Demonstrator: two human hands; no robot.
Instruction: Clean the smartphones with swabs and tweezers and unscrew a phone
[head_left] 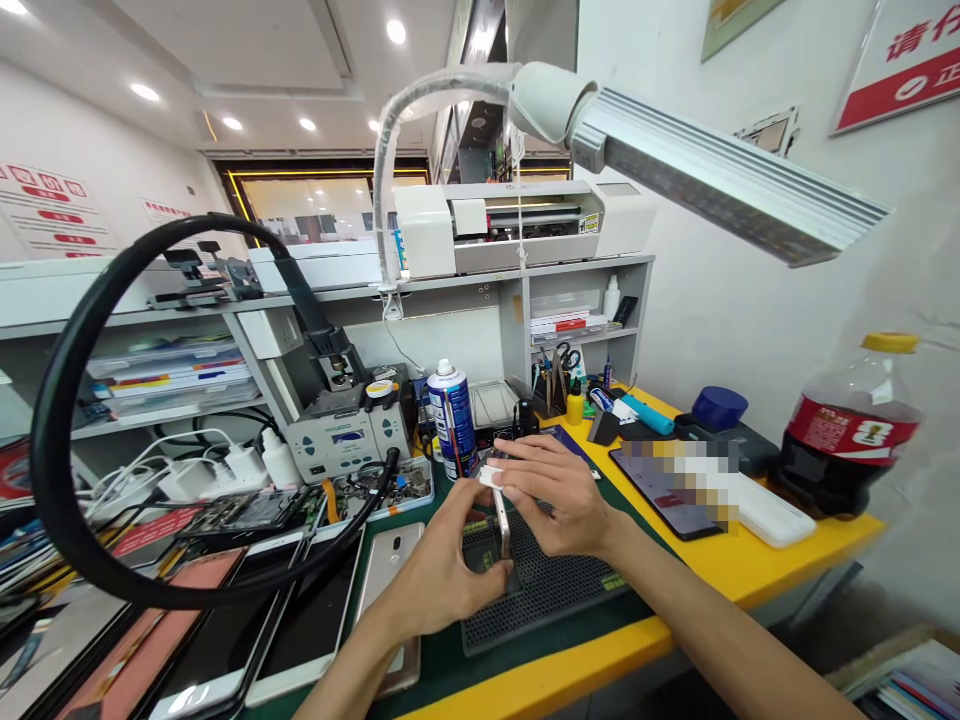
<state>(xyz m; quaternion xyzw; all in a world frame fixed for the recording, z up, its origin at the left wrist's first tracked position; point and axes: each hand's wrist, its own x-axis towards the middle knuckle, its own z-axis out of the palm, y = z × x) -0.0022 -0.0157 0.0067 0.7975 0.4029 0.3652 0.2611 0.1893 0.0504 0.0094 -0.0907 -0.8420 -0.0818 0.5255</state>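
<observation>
Near the middle of the view, a thin phone [503, 522] stands on edge above a dark perforated mat [559, 580]. My left hand [442, 575] grips it by its ends, with the thumb at the lower end. My right hand [559, 495] pinches a small white piece [491, 476] against the upper end of the phone, its other fingers stretched out over it. What the white piece is cannot be made out. A gold phone [394, 555] lies partly under my left forearm.
Several phones, including a white-framed one [319, 600], lie at the left beneath a thick black hose [56, 470]. Behind my hands stands a blue spray can [452, 420]. A cola bottle [844, 440] stands at the right; a lamp [727, 165] hangs overhead.
</observation>
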